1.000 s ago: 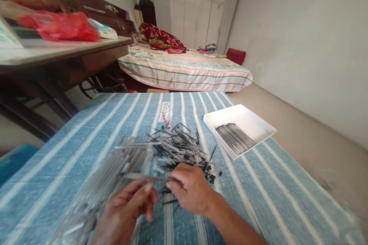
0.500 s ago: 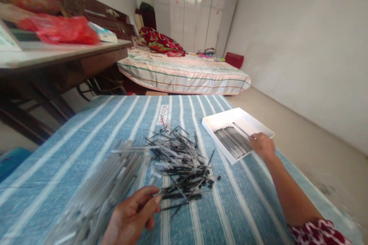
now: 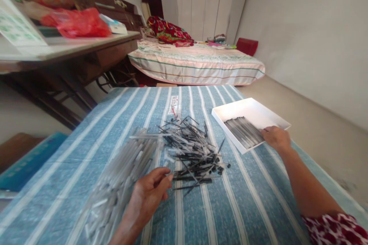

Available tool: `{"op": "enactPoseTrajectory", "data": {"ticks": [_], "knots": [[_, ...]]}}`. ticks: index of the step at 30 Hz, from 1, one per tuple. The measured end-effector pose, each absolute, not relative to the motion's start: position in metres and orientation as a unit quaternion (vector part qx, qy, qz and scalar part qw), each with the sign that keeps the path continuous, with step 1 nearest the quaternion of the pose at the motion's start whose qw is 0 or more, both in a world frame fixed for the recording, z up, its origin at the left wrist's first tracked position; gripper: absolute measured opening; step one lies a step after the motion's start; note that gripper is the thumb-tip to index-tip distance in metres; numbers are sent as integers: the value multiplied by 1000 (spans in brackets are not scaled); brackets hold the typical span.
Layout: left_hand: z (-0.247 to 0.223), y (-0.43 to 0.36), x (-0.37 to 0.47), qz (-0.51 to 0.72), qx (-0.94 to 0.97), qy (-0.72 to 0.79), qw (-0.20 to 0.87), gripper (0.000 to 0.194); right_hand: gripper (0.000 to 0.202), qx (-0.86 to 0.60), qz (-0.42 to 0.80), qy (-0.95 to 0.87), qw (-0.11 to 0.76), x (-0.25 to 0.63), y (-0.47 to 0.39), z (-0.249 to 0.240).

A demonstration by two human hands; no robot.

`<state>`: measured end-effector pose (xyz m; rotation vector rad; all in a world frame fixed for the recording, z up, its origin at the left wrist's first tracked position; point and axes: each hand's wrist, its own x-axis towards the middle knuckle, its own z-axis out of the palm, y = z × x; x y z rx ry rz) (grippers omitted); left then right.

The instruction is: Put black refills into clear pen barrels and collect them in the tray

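A white open box [image 3: 270,116] at the right holds a row of thin dark-and-clear sticks [image 3: 243,132]. My right hand [image 3: 276,138] is at its near right edge, fingers closed beside the row; what they hold, if anything, is hidden. Left of the box lies a loose pile of black and clear thin parts [image 3: 195,153]. At the pile's near left edge is my left hand [image 3: 153,187], thumb and forefinger brought together; whether something small is between them cannot be made out. Many grey translucent tubes [image 3: 126,172] lie to its left.
A blue striped cloth [image 3: 230,214] covers the table, with a "With love" label [image 3: 173,105] near the far edge. A desk with a red plastic bag [image 3: 83,23] stands at the left, above a blue box [image 3: 34,160]. A bed [image 3: 198,63] is behind.
The view has shifted, so the table things appear further right and higher. The stick that slanted from my right hand over the box now lies down at the row's right end, by my fingers.
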<state>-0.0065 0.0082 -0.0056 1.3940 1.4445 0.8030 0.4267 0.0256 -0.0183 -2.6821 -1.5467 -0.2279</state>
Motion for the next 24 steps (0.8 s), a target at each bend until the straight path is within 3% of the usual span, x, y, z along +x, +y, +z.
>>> {"op": "enactPoseTrajectory", "data": {"ticks": [6,13,20,24], "knots": [[-9,11,-14,316,605,593,427,31,39,-825,-161,-525,135,382,16,-18],[-11,17,-31,299,730,602,124,28,24,-612,-104,-702,349,279,15,-27],[-3,23,-46,193,727,658,33,29,22,-610,-26,-746,266,256,13,-44],[1,23,-48,136,725,674,22,25,38,-647,-34,-744,161,264,10,-51]]}}
